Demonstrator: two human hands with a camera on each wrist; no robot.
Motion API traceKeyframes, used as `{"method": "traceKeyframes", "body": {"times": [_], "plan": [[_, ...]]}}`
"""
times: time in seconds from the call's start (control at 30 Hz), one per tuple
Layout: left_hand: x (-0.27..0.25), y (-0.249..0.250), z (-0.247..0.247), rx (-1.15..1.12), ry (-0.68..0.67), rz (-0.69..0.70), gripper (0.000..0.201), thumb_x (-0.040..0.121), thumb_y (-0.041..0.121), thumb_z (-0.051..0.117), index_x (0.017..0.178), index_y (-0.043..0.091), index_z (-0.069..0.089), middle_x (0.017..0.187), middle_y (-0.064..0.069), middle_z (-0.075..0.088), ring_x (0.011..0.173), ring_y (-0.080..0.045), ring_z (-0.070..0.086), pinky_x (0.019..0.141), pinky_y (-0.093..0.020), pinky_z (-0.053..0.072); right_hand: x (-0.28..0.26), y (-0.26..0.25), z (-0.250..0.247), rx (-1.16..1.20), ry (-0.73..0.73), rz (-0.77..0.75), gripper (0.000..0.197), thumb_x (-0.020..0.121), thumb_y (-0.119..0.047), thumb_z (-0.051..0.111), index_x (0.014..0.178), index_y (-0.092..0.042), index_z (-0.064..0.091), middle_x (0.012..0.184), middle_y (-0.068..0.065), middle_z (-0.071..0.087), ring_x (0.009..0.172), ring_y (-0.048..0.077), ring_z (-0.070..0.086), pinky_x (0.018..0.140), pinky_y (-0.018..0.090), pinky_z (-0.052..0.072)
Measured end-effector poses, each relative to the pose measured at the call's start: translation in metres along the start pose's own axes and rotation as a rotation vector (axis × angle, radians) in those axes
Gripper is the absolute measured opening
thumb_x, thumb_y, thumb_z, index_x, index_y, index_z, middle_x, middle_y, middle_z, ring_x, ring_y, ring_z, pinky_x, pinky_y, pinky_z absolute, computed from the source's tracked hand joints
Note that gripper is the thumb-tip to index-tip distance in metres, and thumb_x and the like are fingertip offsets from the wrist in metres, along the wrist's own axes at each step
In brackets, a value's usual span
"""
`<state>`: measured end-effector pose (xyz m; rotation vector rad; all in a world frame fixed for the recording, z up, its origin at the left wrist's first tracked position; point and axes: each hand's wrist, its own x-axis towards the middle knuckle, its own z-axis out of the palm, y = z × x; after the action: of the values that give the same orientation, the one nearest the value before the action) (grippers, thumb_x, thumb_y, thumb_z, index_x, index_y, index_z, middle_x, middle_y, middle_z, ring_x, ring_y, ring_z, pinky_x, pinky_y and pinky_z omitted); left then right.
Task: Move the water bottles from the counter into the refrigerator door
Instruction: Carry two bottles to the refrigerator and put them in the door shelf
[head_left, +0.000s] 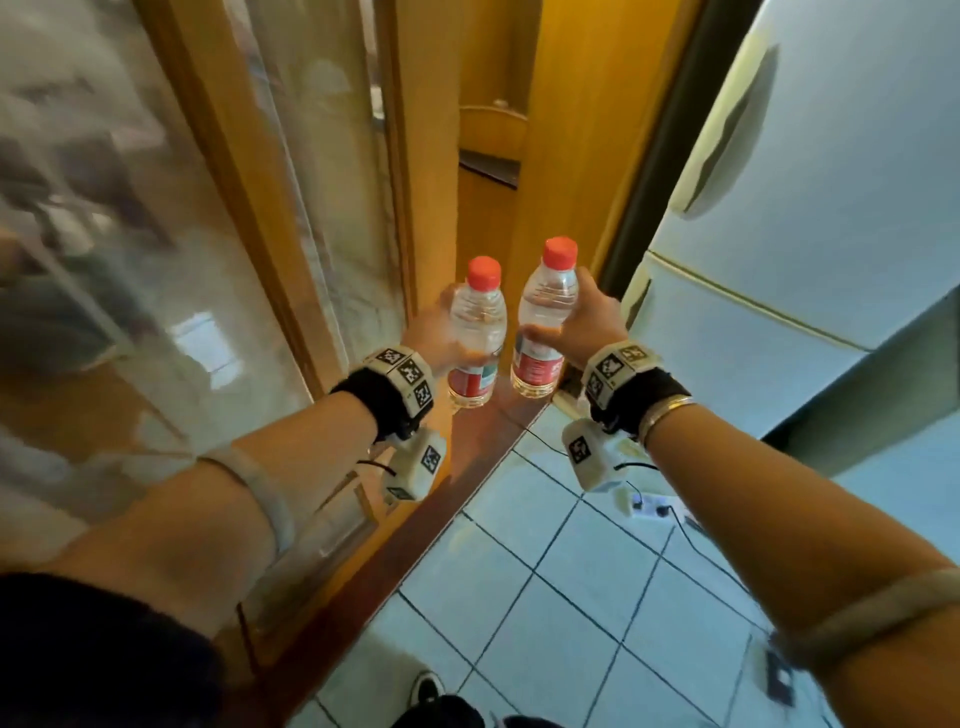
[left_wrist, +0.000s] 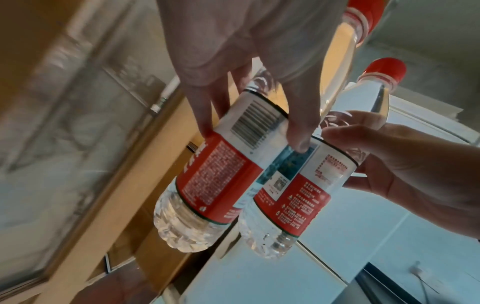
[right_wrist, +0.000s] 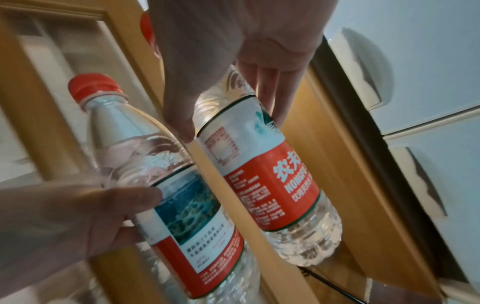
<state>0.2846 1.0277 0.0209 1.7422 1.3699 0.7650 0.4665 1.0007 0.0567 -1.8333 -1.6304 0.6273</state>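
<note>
The left hand (head_left: 434, 332) grips one clear, red-capped plastic water bottle (head_left: 475, 332); the right hand (head_left: 584, 325) grips its twin (head_left: 545, 322) — both carried upright beside the pale two-door refrigerator (head_left: 810, 208); its doors look shut, so with neither hand free, opening one risks a dropped bottle.

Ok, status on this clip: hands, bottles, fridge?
Left hand grips one water bottle; right hand grips the other bottle. Both upright, capped, in the air. Refrigerator to the right, doors shut.
</note>
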Motion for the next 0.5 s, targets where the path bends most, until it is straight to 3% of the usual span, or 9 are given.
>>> {"method": "traceKeyframes", "body": {"times": [0.1, 0.2, 0.3, 0.43, 0.5], "plan": [[0.041, 0.014, 0.020, 0.005, -0.074, 0.048, 0.092, 0.050, 0.030, 0.088, 0.130, 0.018, 0.043, 0.118, 0.005, 0.060, 0.110, -0.017, 0.057, 0.103, -0.039, 0.042, 0.018, 0.019, -0.016, -0.013, 0.081, 0.033, 0.066, 0.070, -0.034, 0.079, 0.123, -0.017, 0.044, 0.116, 0.005, 0.065, 0.106, 0.024, 0.062, 0.087, 0.033, 0.049], [0.076, 0.031, 0.043, 0.018, -0.141, 0.067, 0.081, 0.058, 0.022, 0.086, 0.127, 0.017, 0.044, 0.110, 0.006, 0.059, 0.105, -0.016, 0.058, 0.095, -0.034, 0.045, 0.037, 0.039, -0.036, 0.048, 0.129, 0.062, 0.064, 0.068, -0.033, 0.080, 0.121, -0.015, 0.047, 0.115, 0.007, 0.065, 0.106, 0.023, 0.062, 0.093, 0.037, 0.050], [0.106, 0.052, 0.068, 0.069, -0.191, 0.127, 0.069, 0.064, 0.019, 0.082, 0.123, 0.017, 0.046, 0.108, 0.003, 0.060, 0.097, -0.015, 0.058, 0.083, -0.029, 0.043, 0.061, 0.064, -0.056, 0.097, 0.188, 0.115, 0.060, 0.066, -0.035, 0.080, 0.116, -0.021, 0.050, 0.111, 0.003, 0.066, 0.104, 0.021, 0.062, 0.095, 0.040, 0.049], [0.157, 0.070, 0.100, -0.045, -0.243, 0.100, 0.069, 0.061, 0.017, 0.084, 0.119, 0.025, 0.047, 0.114, 0.003, 0.063, 0.104, -0.015, 0.057, 0.095, -0.035, 0.044, 0.103, 0.098, -0.079, 0.184, 0.274, 0.188, 0.051, 0.063, -0.039, 0.079, 0.104, -0.030, 0.049, 0.099, -0.007, 0.065, 0.096, 0.016, 0.063, 0.092, 0.043, 0.051], [0.187, 0.083, 0.117, -0.045, -0.265, 0.114, 0.070, 0.060, 0.021, 0.084, 0.118, 0.026, 0.047, 0.116, 0.003, 0.063, 0.108, -0.017, 0.058, 0.098, -0.039, 0.045, 0.127, 0.114, -0.095, 0.166, 0.287, 0.205, 0.047, 0.067, -0.040, 0.076, 0.102, -0.031, 0.046, 0.099, -0.005, 0.064, 0.096, 0.020, 0.062, 0.090, 0.041, 0.050]]}}
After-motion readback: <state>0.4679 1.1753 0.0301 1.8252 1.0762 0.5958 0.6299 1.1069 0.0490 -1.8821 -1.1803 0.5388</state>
